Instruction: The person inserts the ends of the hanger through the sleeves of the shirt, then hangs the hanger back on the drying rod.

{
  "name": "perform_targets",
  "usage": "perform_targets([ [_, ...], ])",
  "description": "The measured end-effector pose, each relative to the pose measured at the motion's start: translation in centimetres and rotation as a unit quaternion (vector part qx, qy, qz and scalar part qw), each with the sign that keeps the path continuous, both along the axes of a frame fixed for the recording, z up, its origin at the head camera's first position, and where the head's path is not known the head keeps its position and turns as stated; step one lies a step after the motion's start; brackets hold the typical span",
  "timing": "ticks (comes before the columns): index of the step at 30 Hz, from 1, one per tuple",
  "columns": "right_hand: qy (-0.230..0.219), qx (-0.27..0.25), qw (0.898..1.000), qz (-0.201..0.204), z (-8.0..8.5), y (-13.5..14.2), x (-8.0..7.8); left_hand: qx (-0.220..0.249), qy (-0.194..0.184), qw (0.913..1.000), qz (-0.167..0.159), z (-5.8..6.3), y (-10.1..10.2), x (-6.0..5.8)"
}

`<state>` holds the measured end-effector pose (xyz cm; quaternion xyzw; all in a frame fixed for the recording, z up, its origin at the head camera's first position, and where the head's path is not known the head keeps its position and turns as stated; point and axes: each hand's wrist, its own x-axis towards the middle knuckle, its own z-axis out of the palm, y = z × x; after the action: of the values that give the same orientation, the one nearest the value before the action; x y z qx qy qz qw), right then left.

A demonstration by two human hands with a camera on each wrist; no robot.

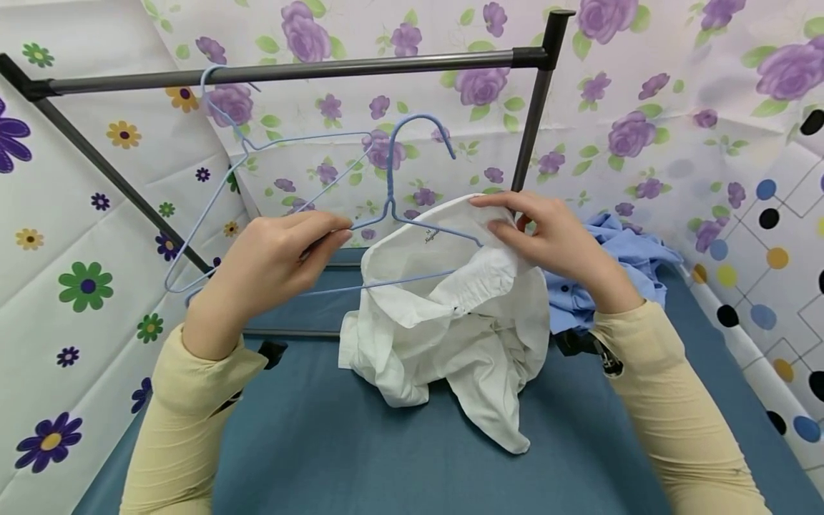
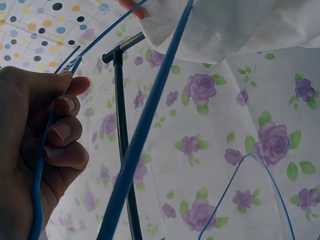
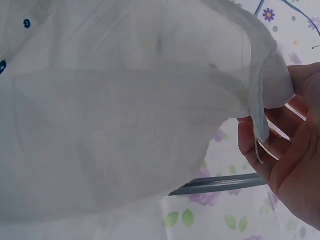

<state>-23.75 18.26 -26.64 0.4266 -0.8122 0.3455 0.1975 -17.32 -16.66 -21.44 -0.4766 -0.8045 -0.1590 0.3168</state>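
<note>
My left hand (image 1: pixel 273 268) pinches a blue clothes hanger (image 1: pixel 390 168) by its upper arm, left of the hook. In the left wrist view the fingers of that hand (image 2: pixel 55 125) curl round the wire. A white shirt (image 1: pixel 412 357) hangs bunched over the hanger's right side, its neckline spread. My right hand (image 1: pixel 547 232) grips the shirt's collar edge at the upper right. From the right wrist view, thumb and fingers (image 3: pixel 285 135) hold the folded white cloth (image 3: pixel 277 82). The hanger's right end is hidden inside the shirt.
A dark metal rack (image 1: pixel 309 73) stands behind, with a second blue hanger (image 1: pixel 212 189) on its bar at left. A crumpled blue shirt (image 1: pixel 627 250) lies at the right on the blue-grey tabletop (image 1: pixel 386 465). Flowered sheets (image 1: pixel 695 86) cover the walls around.
</note>
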Motion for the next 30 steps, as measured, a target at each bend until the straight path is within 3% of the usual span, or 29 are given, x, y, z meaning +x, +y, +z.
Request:
perform_targets([
  [5, 0.023, 0.004, 1.0, 0.0, 0.4, -0.5, 0.1, 0.0, -0.006, 0.9998, -0.019, 0.1, 0.8, -0.5],
  [12, 0.019, -0.011, 1.0, -0.02, 0.8, -1.2, 0.3, -0.015, -0.01, 0.9991, -0.037, -0.1, 2.0, -1.1],
  [16, 0.013, -0.038, 0.999, -0.034, 0.9, -1.6, 0.4, -0.025, -0.013, 0.9985, -0.047, -0.1, 2.9, -1.5],
  [23, 0.03, -0.102, 0.994, -0.019, 0.8, -2.4, 0.3, -0.025, -0.015, 0.9984, -0.049, -0.1, 3.9, -1.9],
  [30, 0.033, -0.127, 0.991, -0.009, 0.9, -3.3, 0.4, -0.016, -0.013, 0.9989, -0.042, -0.5, 4.6, -2.6],
])
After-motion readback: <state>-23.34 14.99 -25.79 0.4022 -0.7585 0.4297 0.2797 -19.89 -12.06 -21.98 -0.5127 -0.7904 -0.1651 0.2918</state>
